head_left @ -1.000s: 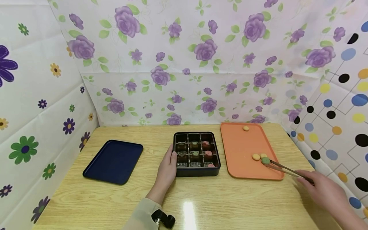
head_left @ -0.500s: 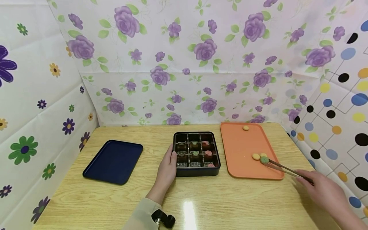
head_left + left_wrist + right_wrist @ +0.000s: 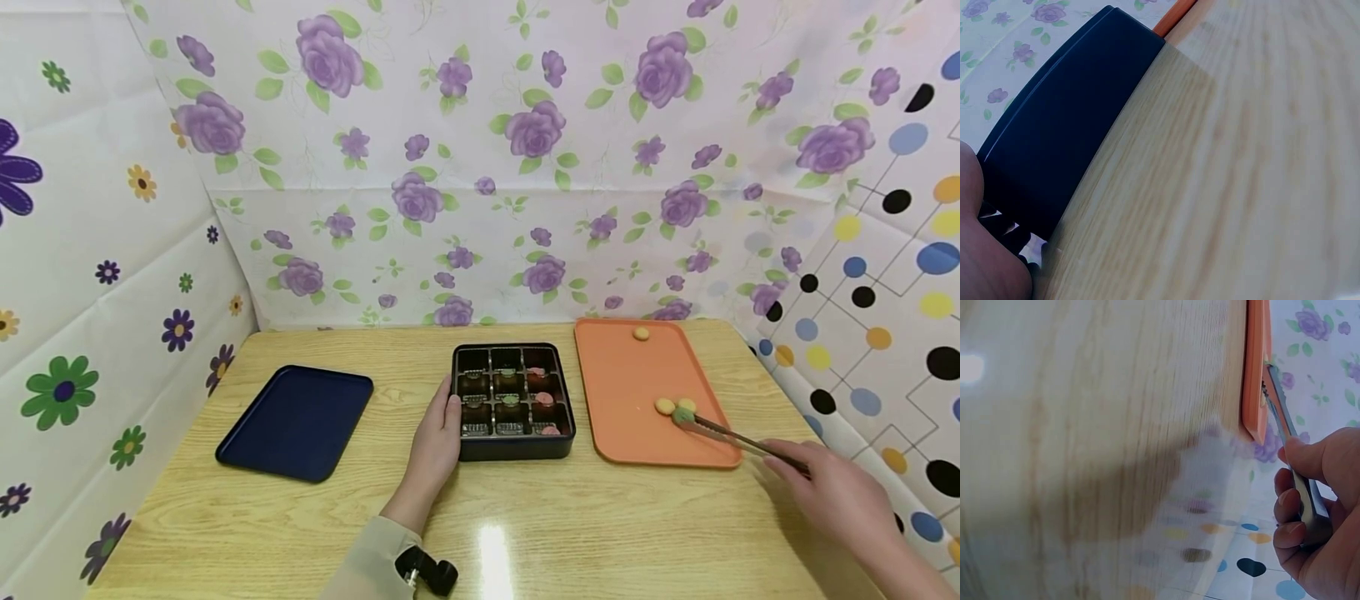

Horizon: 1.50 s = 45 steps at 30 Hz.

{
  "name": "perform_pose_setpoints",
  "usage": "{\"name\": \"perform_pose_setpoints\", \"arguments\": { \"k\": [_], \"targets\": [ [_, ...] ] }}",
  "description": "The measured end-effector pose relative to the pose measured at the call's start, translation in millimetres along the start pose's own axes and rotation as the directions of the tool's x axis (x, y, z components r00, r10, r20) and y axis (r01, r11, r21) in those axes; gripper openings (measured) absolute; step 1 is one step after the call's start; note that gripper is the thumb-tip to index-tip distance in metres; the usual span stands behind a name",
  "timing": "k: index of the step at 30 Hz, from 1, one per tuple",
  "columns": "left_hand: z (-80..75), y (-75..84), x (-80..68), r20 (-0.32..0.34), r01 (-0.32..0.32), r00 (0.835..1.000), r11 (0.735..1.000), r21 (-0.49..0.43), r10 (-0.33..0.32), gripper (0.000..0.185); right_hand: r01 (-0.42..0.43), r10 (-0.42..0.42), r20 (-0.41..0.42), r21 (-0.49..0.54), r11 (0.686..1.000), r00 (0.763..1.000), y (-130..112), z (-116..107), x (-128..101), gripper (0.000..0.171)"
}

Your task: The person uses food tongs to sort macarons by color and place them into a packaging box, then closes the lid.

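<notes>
Head view: on the tabletop [image 3: 300,533] sit my empty blue tray [image 3: 296,422], an orange tray [image 3: 630,392] with sweets, and a box [image 3: 513,402] partly filled. My left hand [image 3: 435,437] rests fingers against the box; my right hand [image 3: 836,500] grips tongs [image 3: 738,439] pinching the green sweet [image 3: 682,414] over the orange tray.

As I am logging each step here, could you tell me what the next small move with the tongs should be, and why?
Probably lift the green sweet clear of the orange tray. The tongs in the right hand already have their tips at it, beside two yellow ones, while the left hand rests on the compartment box, which has empty cells.
</notes>
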<state>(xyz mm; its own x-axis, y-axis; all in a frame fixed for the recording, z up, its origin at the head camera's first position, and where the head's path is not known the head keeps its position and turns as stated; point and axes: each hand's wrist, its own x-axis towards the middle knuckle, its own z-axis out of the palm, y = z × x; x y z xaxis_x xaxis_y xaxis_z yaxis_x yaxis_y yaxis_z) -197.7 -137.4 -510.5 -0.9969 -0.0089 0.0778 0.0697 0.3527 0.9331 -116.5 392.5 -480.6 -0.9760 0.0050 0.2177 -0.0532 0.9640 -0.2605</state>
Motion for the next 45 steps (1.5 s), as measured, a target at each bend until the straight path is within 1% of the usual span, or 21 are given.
{"name": "perform_pose_setpoints", "arguments": {
  "k": [7, 14, 20, 26, 34, 40, 45],
  "targets": [
    [-0.3, 0.1, 0.5, -0.003, -0.002, 1.0, 1.0, 0.003, 0.002, 0.058, -0.03, 0.03, -0.005, -0.009, 1.0, 1.0, -2, -1, 2, 0.031],
    [0.3, 0.0, 1.4, -0.005, -0.001, 1.0, 1.0, -0.002, 0.001, 0.059, -0.02, 0.02, -0.029, -0.008, 1.0, 0.999, -3, -2, 1, 0.03],
    [0.4, 0.0, 1.3, -0.001, -0.01, 1.0, 1.0, -0.007, 0.01, 0.058, -0.031, 0.031, -0.018, -0.008, 0.999, 0.999, -7, -6, 1, 0.031],
    [0.5, 0.2, 1.0, -0.001, -0.005, 1.0, 1.0, -0.007, 0.005, 0.058, -0.019, 0.019, -0.042, -0.009, 1.0, 0.999, -13, -9, 4, 0.031],
    [1.0, -0.2, 0.8, -0.002, -0.004, 1.0, 1.0, -0.003, 0.004, 0.058, 0.035, -0.033, -0.061, 0.019, 0.999, 0.998, -30, -12, 11, 0.03],
    [0.4, -0.2, 0.0, 0.004, 0.001, 1.0, 1.0, -0.011, -0.001, 0.059, 0.071, -0.068, -0.061, 0.046, 0.996, 0.996, -51, -14, 16, 0.031],
    [-0.3, -0.9, 0.5, 0.009, 0.005, 1.0, 1.0, -0.011, -0.004, 0.059, 0.125, -0.119, -0.092, 0.06, 0.99, 0.989, -70, -14, 23, 0.029]
  ]
}}
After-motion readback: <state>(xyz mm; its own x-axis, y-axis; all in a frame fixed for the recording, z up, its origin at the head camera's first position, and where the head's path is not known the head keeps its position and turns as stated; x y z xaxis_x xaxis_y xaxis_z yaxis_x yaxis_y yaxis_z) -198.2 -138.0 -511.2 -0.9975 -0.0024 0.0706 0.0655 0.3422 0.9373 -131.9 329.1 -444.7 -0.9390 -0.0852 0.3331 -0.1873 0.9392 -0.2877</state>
